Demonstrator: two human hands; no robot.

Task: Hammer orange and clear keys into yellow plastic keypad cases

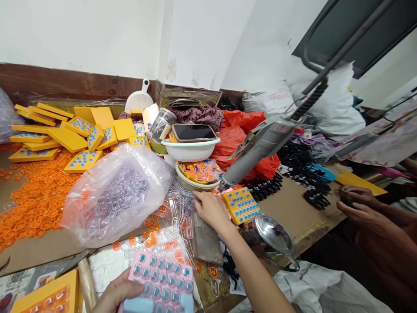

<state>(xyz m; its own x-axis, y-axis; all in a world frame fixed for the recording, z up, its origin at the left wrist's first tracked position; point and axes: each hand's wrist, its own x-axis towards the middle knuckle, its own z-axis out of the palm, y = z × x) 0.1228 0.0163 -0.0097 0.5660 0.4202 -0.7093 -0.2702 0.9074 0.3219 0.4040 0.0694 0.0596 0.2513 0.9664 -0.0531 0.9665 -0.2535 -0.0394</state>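
Observation:
My left hand [119, 290] grips a pink tray [160, 280] with light-blue parts at its near end; small clear-and-blue pieces sit in rows across it. Farther forward, my right hand [211, 209] reaches in front of a round bowl [197, 186], its fingers curled down at loose clear plastic pieces [174, 211]. Its fingertips are partly hidden, so what they pinch is unclear. Under that hand lies a worn grey block [207, 239]. A plastic bag [120, 200] of clear pieces lies to the left of the loose ones.
Orange rings [42, 195] spread at left below stacked yellow trays [68, 134]. A grey hanging tool [260, 148] slants down beside the bowl. A lidded metal mug [273, 234] and a yellow tray [241, 205] stand right. Another person's hands [361, 202] work at far right near black pieces.

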